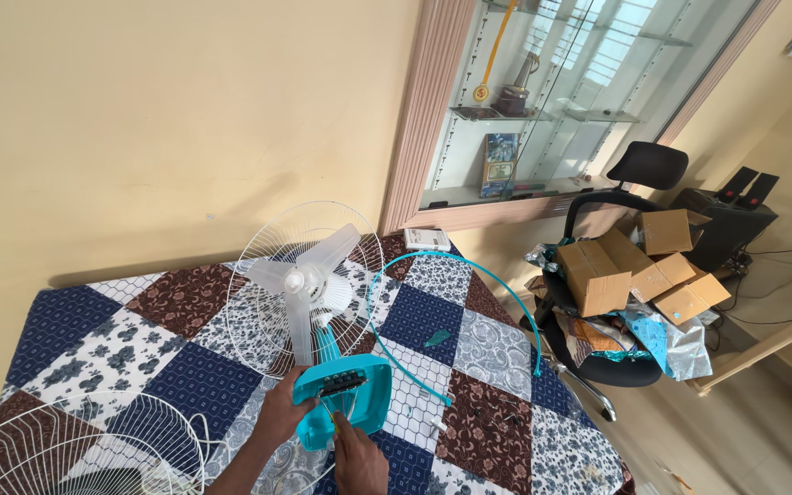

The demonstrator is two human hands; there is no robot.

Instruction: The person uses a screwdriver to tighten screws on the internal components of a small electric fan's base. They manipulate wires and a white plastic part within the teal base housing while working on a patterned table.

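Observation:
A small table fan lies on a patchwork cloth, with translucent white blades, a white rear wire guard and a turquoise base. My left hand grips the left edge of the base. My right hand touches the base's near edge, fingers by the row of black buttons. A turquoise plastic ring lies to the right of the fan. A second white wire guard rests at the lower left.
A small turquoise part and dark screws lie on the quilt-covered table. A black office chair piled with an open cardboard box and wrappers stands at right. A glass display cabinet sits in the wall.

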